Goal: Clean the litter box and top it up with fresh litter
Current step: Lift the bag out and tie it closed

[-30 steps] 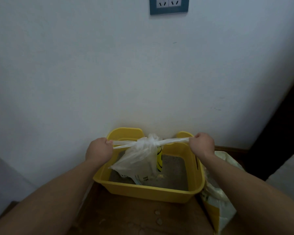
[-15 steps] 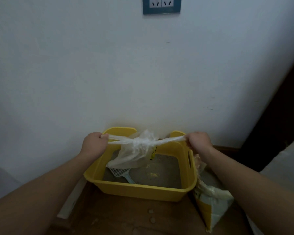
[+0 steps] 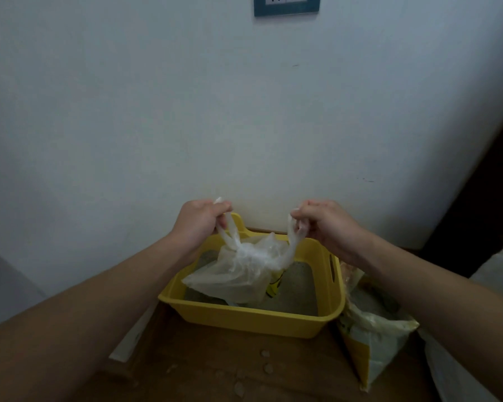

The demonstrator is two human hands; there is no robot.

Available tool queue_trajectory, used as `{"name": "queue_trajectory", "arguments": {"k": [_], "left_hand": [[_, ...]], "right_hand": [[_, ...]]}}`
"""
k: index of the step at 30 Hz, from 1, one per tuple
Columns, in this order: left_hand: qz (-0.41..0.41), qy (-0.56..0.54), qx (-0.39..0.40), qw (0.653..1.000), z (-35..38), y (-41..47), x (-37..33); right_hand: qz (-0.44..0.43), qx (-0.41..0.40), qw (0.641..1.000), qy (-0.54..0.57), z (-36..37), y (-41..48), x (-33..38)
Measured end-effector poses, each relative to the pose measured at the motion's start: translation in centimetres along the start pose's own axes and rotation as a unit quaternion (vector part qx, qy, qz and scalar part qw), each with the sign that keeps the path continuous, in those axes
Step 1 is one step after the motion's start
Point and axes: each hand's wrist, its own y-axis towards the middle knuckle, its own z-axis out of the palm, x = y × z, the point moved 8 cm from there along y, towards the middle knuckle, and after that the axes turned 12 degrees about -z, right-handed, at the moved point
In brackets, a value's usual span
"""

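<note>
With fingers point(image 3: 222, 209) clenched on its handle loops point(image 3: 229, 231), left hand point(image 3: 199, 220) at 10 o'clock, right hand point(image 3: 324, 224) at 2 o'clock, the thin plastic bag point(image 3: 241, 274) likely handles limp, light and tear-prone.

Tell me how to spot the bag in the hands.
Look at the yellow litter box against the white wall. Above it, the left hand and right hand hold a thin see-through bag by its handles. Unlike the yellow-edged bag standing right of the box, it is floppy and knotted on top.
</note>
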Motion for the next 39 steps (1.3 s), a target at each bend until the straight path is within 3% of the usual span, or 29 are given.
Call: {"name": "queue_trajectory", "arguments": {"k": [13, 19, 28, 39], "left_hand": [[0.010, 0.013, 0.114, 0.993, 3.1, -3.2, -1.0], [0.077, 0.081, 0.136, 0.984, 5.0, -4.8, -1.6], [0.126, 0.086, 0.076, 0.985, 5.5, -5.8, -2.2], [0.149, 0.095, 0.114, 0.978, 6.1, -5.4, -1.6]], "right_hand": [[0.066, 0.026, 0.997, 0.025, 1.9, -1.7, -0.1], [0.021, 0.033, 0.999, -0.007, 2.2, -1.5, 0.9], [0.012, 0.073, 0.996, -0.042, 3.3, -1.3, 1.4], [0.035, 0.082, 0.995, -0.032, 4.1, -1.5, 1.0]]}}
